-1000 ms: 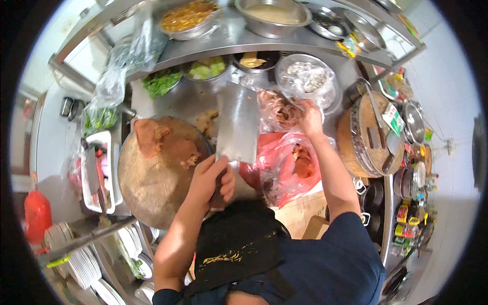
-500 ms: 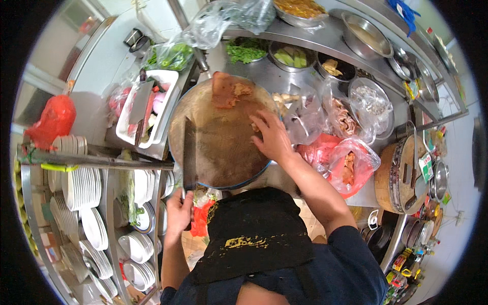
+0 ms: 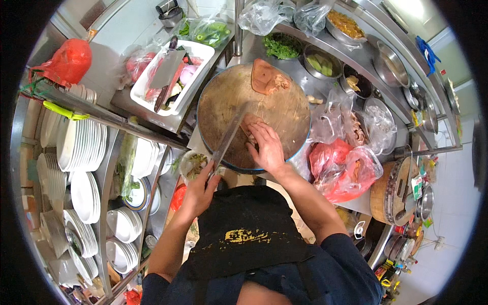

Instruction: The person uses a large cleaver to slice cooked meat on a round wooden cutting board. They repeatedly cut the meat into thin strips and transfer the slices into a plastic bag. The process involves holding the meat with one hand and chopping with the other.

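My left hand (image 3: 199, 191) grips the handle of a knife (image 3: 230, 134). The long blade slants up across the left part of a round wooden chopping block (image 3: 284, 119). My right hand (image 3: 266, 147) is on the block just right of the blade, its fingers bent over a small brown piece of meat (image 3: 249, 120). That piece lies close against the blade and is partly hidden by the fingers. Toward the block's far edge sits a larger slab of brown cooked meat (image 3: 264, 77) with skin on it, touched by neither hand.
Left of the block stands a white tray (image 3: 199, 47) holding vegetables and another cleaver (image 3: 168, 68). Plastic bags of meat, one a red bag (image 3: 330, 157), crowd the right. Metal bowls (image 3: 321, 75) line the back. Stacked plates (image 3: 86, 195) fill shelves at lower left.
The head view has shifted, so the block appears farther right. The knife has swung rightward over the block, and my right hand has come beside its blade with the small piece under the fingers.
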A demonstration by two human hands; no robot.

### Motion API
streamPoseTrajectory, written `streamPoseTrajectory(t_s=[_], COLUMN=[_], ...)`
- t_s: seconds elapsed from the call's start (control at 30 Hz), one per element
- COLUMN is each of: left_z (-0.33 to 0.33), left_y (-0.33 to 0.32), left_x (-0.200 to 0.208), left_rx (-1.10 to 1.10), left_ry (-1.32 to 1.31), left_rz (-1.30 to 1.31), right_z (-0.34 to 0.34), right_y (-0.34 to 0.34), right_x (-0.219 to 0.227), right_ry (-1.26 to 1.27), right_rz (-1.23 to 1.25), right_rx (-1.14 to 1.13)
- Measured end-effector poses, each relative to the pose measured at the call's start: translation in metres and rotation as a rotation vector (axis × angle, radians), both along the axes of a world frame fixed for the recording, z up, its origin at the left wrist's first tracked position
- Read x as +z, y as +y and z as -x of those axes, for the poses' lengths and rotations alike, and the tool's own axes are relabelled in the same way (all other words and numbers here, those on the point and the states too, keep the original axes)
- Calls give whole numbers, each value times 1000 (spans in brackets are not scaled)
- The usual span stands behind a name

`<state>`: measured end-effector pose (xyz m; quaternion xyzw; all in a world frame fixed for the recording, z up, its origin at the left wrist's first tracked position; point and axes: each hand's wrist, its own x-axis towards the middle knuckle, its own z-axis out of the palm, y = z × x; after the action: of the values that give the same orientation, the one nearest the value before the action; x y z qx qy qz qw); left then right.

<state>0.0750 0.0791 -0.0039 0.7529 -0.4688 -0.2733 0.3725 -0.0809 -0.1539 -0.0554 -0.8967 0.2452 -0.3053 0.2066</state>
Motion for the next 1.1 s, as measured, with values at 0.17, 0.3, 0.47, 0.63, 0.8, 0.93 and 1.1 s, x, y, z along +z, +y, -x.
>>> streamPoseTrajectory(t_s=[0.17,0.3,0.47,0.63,0.8,0.93,1.1], left_z=[-2,-4,-4,0,-6,-19,-18], left_y=[-37,-41,-29,-52,-92,-99,-50], left_x=[3,-26,-21,-20,-31,-4,5], left_rx=[-156,-193,-255,-272,-260,-282,-359], left_ry=[-397,-568,-590,-550,-469,-428,-574], left_rz=[-143,-103,-170,-303,-273,-287,-247], right_z=[6,3,7,8,3,2,8], right_y=[2,9,12,12,13,10,10], right_x=[-24,-26,-27,-29,-20,-20,-25], right_ry=[66,32,0,5,-23,-64,-41], right_rz=[5,16,-17,-6,-12,-3,-52], right_rx=[-59,-106,-131,-136,-155,-167,-151])
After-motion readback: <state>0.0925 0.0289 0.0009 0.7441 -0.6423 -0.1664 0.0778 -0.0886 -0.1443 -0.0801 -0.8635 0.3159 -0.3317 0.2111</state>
